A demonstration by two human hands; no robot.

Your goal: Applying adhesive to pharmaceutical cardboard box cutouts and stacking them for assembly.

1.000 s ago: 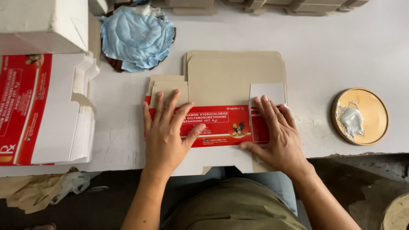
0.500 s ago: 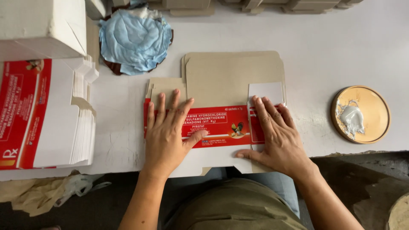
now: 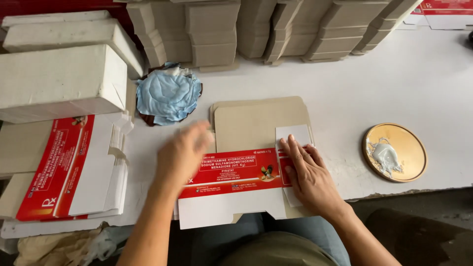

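White table (image 3: pixel 404 83): work surface, bearing all items listed. Folded grey-brown cartons (image 3: pixel 266 29): rows standing along the far edge. White block-like bundles (image 3: pixel 59 81): stacked at far left. Stack of flat red-and-white carton blanks (image 3: pixel 69 167): left side, near the front edge, well apart from the hands. Flat carton in work (image 3: pixel 236 172): red-and-white printed blank lying at the front middle of the table, atop plain brown sheets (image 3: pixel 256 120), its white lower flap overhanging the table edge. Crumpled blue cloth (image 3: pixel 167 96): on a dark dish, behind the carton and to its left. Round golden lid (image 3: pixel 395 151): right of the carton, holding a smear of white paste. Left hand (image 3: pixel 182 157): blurred, fingers loose and apart, over the carton's left end; contact cannot be told; nothing clasped. Right hand (image 3: pixel 310 177): flat, fingers spread, pressing down on the carton's right end flap; clasping nothing.
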